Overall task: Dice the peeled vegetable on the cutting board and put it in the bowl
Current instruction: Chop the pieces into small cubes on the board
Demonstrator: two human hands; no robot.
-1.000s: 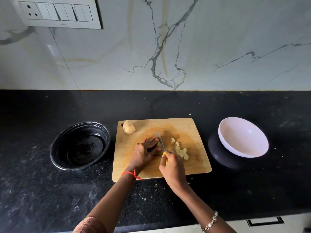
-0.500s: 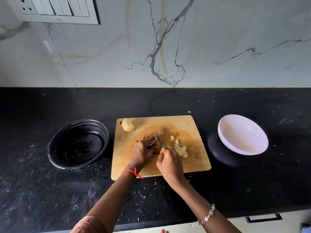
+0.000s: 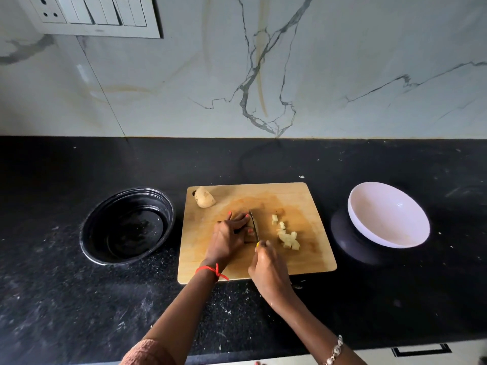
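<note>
- Tabletop of black speckled stone runs the full width of a kitchen view, its pale flecks and scratches thickest toward 7 o'clock.
- Behind it, at 12 o'clock, rises a wall of white marble-look slab with grey and ochre veins. A pale switch panel with a socket is fixed at 11 o'clock.
- A wooden cutting board lies at the centre, with a darker stain across its middle.
- A black bowl sits on the tabletop at the board's 9 o'clock, just beside it.
- A white bowl stands at 3 o'clock, apart from the board, tilted on a dark base.
- A peeled half of the vegetable rests at the board's 11 o'clock corner. Diced pieces lie in a loose heap on the board at the blade's 4 o'clock.
- The right hand, bracelet at the wrist, has its grip closed round the yellow handle of a knife. The blade is edge down on the board, its tip toward 12 o'clock.
- The left hand, a red thread at the wrist, lies with fingers bent at the blade's 9 o'clock side. What is under it is hidden, so whether its grip is clamped on a piece cannot be told.
- At 5 o'clock, below the tabletop's near edge, a pale front carries a dark drawer handle.
</note>
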